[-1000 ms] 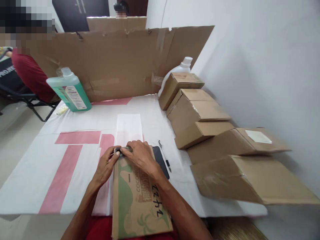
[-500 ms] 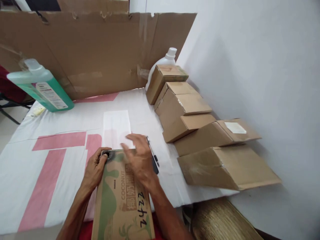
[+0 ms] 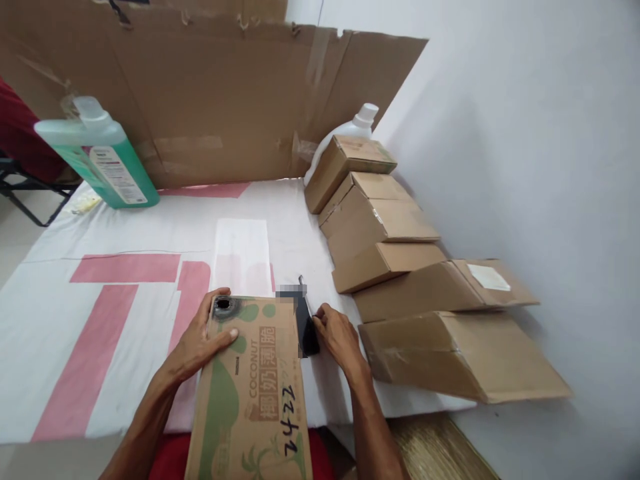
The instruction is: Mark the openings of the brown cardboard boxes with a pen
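My left hand (image 3: 207,337) grips the upper left edge of a cardboard box (image 3: 235,407), thumb on its face. The box leans upright at the table's front edge, printed with green shapes, "COCONUT" and a handwritten "2422". A dark-rimmed hole shows in its upper left corner. Right of the box, my right hand (image 3: 333,330) pinches the lower end of a slim pen (image 3: 301,280), which lies close to the table. Beside it is a flat black object (image 3: 307,330), partly behind the box and partly blurred out. Beyond the box a white paper sheet (image 3: 242,250) lies flat.
Several brown cartons (image 3: 410,277) stand in a row along the right wall. Behind them is a white bottle (image 3: 366,115). A bottle of green liquid (image 3: 113,167) stands at the left, before a tall cardboard panel (image 3: 210,93). A white-and-pink cloth (image 3: 50,347) covers the table.
My right hand has moved off the top of the box, right and down to the pen. My left thumb has shifted from the hole onto the box face. The view has shifted slightly.
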Motion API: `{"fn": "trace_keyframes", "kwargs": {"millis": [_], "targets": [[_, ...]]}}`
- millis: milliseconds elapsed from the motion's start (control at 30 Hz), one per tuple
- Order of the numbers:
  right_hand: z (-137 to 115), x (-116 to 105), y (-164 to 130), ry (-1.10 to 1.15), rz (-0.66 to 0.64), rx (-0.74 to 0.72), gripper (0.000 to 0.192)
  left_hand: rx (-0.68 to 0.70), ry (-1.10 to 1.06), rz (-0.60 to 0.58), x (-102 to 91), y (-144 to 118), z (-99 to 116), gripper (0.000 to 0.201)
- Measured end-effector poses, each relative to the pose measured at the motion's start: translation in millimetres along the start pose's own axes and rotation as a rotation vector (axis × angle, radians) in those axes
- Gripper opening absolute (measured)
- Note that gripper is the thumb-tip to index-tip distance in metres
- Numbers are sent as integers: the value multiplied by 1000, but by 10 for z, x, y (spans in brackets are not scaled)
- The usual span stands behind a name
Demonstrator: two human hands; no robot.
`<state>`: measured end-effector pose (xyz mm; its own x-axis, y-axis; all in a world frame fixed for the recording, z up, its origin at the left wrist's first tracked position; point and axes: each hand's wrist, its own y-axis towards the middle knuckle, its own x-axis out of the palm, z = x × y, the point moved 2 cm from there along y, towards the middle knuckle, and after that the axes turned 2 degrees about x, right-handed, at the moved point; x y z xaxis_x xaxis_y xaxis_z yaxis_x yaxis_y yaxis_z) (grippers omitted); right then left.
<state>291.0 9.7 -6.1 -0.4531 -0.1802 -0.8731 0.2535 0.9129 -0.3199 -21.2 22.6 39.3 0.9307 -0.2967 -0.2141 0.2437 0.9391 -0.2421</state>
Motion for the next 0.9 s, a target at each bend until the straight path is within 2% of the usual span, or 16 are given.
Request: {"fn": "trace_keyframes", "kwargs": {"millis": [167, 233, 267, 300, 367, 400, 433, 500, 567, 633, 733, 900], "targets": [[58, -47, 113, 5, -41, -5, 12, 33, -8, -58, -7, -17, -9, 82], [51, -154, 141, 33, 3, 3, 14, 33, -18, -64, 4, -15, 8, 84], [21, -230, 138, 90, 68, 7, 13, 32, -24, -65, 9, -12, 17, 84], [-34, -314, 119, 193, 155, 4, 11, 33, -29, -64, 13, -8, 24, 85], [-227, -462, 37, 533, 316, -52, 13, 35, -42, -67, 17, -1, 33, 85], [-366, -508, -17, 734, 342, -109, 18, 35, -48, -68, 18, 1, 35, 85], [-531, -526, -71, 915, 309, -179, 21, 36, -52, -69, 19, 1, 36, 85], [-900, -489, -167, 1143, 119, -322, 23, 42, -59, -71, 22, 0, 37, 84], [-1236, -386, -234, 1179, -98, -417, 19, 56, -70, -66, 26, -3, 39, 81], [-1459, -271, -262, 1133, -234, -461, 17, 75, -76, -59, 32, -5, 41, 79], [-1580, -168, -255, 1074, -284, -476, 16, 88, -70, -45, 40, -2, 40, 78], [-1530, -181, -275, 1007, -287, -502, 13, 89, -73, -34, 43, 5, 39, 78]]}}
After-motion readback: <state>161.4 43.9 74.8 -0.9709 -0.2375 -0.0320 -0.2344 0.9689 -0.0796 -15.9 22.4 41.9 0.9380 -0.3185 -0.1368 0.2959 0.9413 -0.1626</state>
